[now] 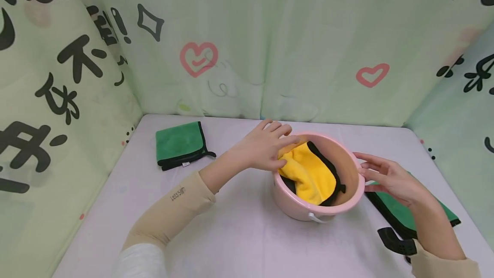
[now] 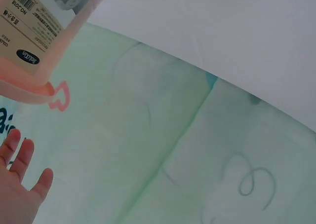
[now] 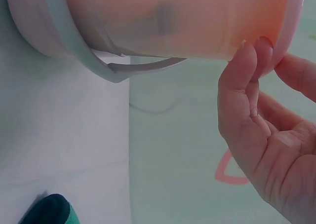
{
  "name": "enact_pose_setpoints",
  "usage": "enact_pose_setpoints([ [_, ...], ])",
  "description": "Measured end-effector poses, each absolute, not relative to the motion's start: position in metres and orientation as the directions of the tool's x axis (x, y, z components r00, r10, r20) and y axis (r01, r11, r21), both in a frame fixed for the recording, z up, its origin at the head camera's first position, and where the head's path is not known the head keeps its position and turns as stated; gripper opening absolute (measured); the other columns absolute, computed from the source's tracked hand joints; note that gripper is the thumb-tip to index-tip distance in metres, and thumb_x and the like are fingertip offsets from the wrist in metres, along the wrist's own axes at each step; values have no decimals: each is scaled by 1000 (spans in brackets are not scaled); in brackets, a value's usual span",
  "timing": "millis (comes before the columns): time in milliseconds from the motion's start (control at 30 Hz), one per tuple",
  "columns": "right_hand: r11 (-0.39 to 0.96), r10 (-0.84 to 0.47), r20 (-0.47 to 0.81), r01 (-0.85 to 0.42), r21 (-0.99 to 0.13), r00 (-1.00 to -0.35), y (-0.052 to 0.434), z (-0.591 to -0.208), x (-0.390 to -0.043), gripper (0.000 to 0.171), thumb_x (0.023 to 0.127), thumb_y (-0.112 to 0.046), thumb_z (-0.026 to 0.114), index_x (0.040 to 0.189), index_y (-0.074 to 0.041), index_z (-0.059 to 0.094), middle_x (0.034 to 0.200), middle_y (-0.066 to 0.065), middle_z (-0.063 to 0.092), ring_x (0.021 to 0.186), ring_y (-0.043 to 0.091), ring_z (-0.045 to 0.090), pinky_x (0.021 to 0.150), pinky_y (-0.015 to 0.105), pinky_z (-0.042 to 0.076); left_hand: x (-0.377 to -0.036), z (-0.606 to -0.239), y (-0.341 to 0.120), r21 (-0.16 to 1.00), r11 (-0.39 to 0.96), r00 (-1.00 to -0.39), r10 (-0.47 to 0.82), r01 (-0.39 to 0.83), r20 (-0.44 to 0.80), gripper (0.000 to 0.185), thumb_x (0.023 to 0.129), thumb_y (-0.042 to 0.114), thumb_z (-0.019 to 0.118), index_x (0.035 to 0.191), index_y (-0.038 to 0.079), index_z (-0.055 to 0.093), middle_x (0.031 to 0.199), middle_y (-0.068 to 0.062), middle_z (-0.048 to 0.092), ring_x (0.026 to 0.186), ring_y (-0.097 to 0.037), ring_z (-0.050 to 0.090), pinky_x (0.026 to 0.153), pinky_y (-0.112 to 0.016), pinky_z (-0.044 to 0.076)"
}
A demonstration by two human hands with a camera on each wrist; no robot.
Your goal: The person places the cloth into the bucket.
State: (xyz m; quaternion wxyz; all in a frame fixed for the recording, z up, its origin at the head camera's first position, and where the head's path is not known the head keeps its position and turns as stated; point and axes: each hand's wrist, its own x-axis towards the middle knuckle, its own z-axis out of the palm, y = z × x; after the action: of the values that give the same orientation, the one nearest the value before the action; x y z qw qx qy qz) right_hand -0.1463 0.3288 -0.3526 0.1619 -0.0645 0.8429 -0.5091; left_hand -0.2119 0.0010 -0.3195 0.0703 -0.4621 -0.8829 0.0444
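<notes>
A pink bucket (image 1: 349, 162) stands tilted toward me on the white table (image 1: 231, 235). A yellow cloth with black edging (image 1: 310, 175) lies inside it. My left hand (image 1: 270, 147) rests over the bucket's left rim with straight fingers, the thumb touching the yellow cloth. My right hand (image 1: 376, 173) touches the bucket's right rim with straight fingers. The left wrist view shows the bucket's labelled wall (image 2: 44, 31) above my spread left hand (image 2: 17, 184). In the right wrist view my right hand (image 3: 261, 125) has its fingertips against the bucket (image 3: 173, 21).
A folded green cloth (image 1: 179, 144) lies at the table's back left. A second green cloth (image 1: 405, 216) lies under my right forearm, its corner (image 3: 49, 209) in the right wrist view. Printed green curtains (image 1: 270, 46) close in three sides. The bucket's white handle (image 3: 143, 65) hangs down.
</notes>
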Motion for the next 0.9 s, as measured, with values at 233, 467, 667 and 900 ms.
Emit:
enact_pose_setpoints([
  [233,491,-263,-225,71,-868,-938,328,-350,-146,59,94,-21,50,140,5,23,100,-15,57,83,12,60,71,31,54,-214,-332,-34,-79,655,-618,741,751,262,44,86,41,48,127,24,47,122,-2,45,113,-20,39,102,-42,24],
  [467,511,-243,-256,100,-854,-936,325,-347,-145,62,94,-21,51,141,5,20,97,-1,56,83,11,59,71,32,54,-219,-350,-70,-17,734,-676,634,679,375,46,83,38,55,125,19,50,119,-6,46,111,-24,40,100,-45,27],
  [667,525,-224,-282,129,-841,-933,322,-345,-146,64,94,-24,51,142,3,19,97,6,53,83,10,58,72,31,53,-221,-366,-105,-19,826,-760,526,563,382,47,82,37,56,125,19,50,125,-9,46,114,-27,40,101,-49,25],
  [900,549,-218,-284,123,-827,-934,321,-343,-145,63,95,-25,50,142,2,19,100,10,52,83,11,57,72,32,53,-223,-384,-148,2,908,-855,395,420,336,52,83,38,53,129,16,46,130,-11,41,117,-30,35,102,-49,21],
])
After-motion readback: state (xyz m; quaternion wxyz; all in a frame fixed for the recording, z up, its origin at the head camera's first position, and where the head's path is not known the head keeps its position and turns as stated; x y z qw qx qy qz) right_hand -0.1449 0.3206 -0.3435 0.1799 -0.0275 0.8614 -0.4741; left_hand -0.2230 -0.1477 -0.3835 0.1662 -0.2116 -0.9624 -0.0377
